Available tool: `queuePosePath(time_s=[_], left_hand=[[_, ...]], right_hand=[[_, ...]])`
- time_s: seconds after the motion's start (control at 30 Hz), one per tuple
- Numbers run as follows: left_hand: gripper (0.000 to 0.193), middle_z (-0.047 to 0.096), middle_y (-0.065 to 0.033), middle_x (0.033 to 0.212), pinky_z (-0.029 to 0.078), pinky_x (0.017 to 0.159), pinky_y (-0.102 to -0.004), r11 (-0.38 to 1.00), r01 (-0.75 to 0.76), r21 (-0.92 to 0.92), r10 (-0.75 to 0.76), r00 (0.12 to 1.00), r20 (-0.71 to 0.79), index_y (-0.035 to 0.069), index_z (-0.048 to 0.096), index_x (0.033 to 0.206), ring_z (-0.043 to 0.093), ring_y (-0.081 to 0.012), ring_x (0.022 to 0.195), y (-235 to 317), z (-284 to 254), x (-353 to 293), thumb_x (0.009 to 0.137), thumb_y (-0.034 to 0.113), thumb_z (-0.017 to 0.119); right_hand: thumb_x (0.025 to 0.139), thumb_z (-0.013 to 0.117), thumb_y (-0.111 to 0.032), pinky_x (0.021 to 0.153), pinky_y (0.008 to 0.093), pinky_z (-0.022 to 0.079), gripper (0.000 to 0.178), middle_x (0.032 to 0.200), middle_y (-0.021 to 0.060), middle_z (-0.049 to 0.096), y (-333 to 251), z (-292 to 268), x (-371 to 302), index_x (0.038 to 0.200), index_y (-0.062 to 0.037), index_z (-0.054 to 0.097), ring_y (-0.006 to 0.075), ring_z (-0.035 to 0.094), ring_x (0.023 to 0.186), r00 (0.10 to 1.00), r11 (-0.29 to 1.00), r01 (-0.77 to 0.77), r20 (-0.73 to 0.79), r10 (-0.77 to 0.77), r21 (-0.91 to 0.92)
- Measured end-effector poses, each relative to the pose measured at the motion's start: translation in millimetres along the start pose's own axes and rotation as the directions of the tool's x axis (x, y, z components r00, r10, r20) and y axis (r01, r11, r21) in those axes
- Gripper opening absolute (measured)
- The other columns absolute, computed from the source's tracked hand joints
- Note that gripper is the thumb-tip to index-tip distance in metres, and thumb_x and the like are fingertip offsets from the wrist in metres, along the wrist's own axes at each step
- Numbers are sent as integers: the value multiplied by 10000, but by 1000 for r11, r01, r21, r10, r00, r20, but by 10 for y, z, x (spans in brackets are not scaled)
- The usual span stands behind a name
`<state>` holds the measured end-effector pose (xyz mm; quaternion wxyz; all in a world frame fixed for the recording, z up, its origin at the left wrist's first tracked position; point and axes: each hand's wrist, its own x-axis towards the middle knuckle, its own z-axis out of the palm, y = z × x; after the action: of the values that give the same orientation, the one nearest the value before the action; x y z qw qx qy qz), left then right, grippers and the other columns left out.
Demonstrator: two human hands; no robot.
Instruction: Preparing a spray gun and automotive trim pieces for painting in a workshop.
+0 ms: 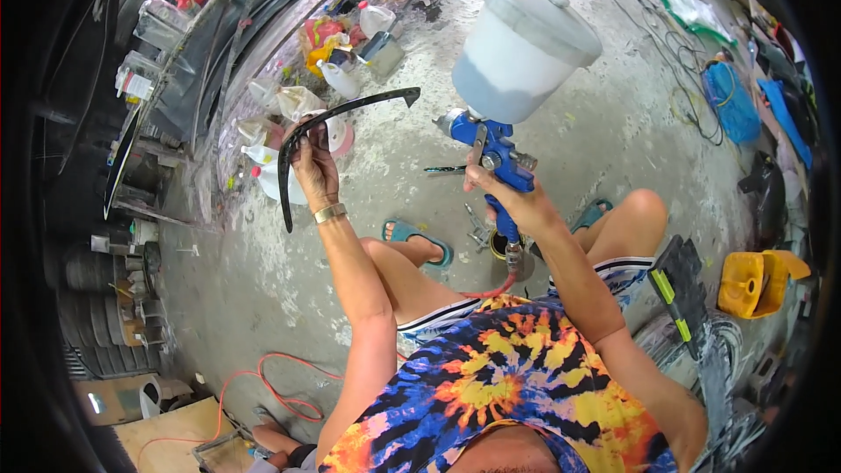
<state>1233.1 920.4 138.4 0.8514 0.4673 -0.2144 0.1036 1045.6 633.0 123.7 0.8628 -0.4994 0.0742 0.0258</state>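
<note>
My left hand (pixel 317 162) is closed around a long, curved black trim strip (pixel 350 108), held up at the left with its hooked end pointing right. In my right hand (pixel 517 197) is a blue spray gun (pixel 501 151), its nozzle toward the left and the trim strip. A large translucent paint cup (pixel 517 48) with a lid sits on top of the gun, with grey-blue liquid in its lower part. From the bottom of the gun handle runs a red air hose (pixel 498 289). Strip and gun are apart from each other.
Plastic jugs (pixel 337 79) and bags stand on the floor at the far left. A cut-open yellow canister (pixel 745 285), a blue bag (pixel 731 101) and dark cables (pixel 666 44) lie on the right. An orange hose (pixel 272 377) loops at the lower left, near another person's leg (pixel 273 438).
</note>
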Motion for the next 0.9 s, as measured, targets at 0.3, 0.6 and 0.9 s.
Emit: queuePosePath(time_s=[0.3,0.6,0.9], left_hand=[[258,601,-138,1194,498,976,-346,999,17,-49,-19,999,-34,28,558,1173,593,-240,1083,29,-116,-2,919,74,562],[265,618,-103,1135,463,1006,-384,998,60,9,-60,998,16,60,566,1160,595,-234,1079,-68,-57,-3,896,62,597],[129,691,-110,979,508,907,-372,982,191,-7,-189,965,-180,43,648,957,662,-225,922,-146,-845,69,893,151,620]], right_hand=[[864,678,-280,402,215,407,241,704,6,586,176,-123,193,960,-68,620,60,528,562,984,998,58,-167,-59,-12],[880,664,-214,450,201,440,197,748,-9,594,-90,281,21,984,-52,621,39,559,635,993,1000,-26,116,27,-8],[896,633,-224,496,227,486,267,1048,14,668,104,-589,-249,1109,-63,641,68,591,670,990,979,122,-53,-132,-166]])
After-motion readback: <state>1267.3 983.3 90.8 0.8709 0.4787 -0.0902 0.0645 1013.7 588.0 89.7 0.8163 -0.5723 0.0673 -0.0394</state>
